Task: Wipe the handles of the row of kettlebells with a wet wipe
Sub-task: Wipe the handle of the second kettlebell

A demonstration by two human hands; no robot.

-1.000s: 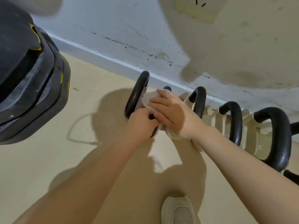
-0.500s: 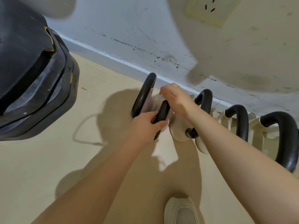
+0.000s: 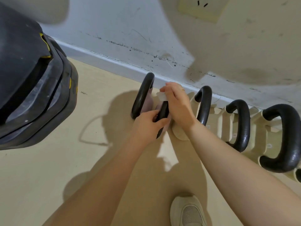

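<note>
A row of kettlebells with black handles stands along the wall's foot. The leftmost handle (image 3: 142,95) arches over a pinkish body. On the second kettlebell's handle (image 3: 162,114), my left hand (image 3: 148,125) grips the near end. Over that handle's far part my right hand (image 3: 176,101) is closed on a white wet wipe (image 3: 160,96), which peeks out under the fingers. To the right stand cream kettlebells, the third handle (image 3: 204,105), a fourth (image 3: 242,124) and a larger one (image 3: 288,139).
A stack of big black mats or plates (image 3: 32,88) with yellow marks fills the left. The white baseboard (image 3: 104,57) and scuffed wall run behind the row. My shoe (image 3: 187,212) is on the beige floor at the bottom.
My right hand with the wipe has slid from the handle's middle toward its far end. My left hand has kept its grip on the near end.
</note>
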